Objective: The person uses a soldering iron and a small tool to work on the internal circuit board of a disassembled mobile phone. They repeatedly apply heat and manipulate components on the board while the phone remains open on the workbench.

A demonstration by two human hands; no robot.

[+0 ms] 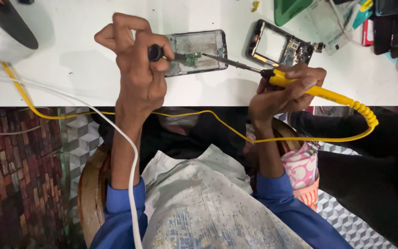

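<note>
An opened phone body [206, 44] lies on the white table [70, 69] with a small green circuit board [192, 58] on it. My left hand [139, 74] grips a black-handled tool [155, 52] whose metal tips reach the green board. My right hand [284, 90] holds a yellow soldering iron [321, 92] by its handle. The iron's long dark tip [229, 62] points left and ends right beside the green board.
A second stripped phone frame [279, 46] lies to the right of the first. A green object [291, 9] and cluttered parts [383, 23] fill the far right. A grey round device [1, 27] sits far left. A yellow cord [208, 113] and a white cable [116, 133] cross the table's near edge.
</note>
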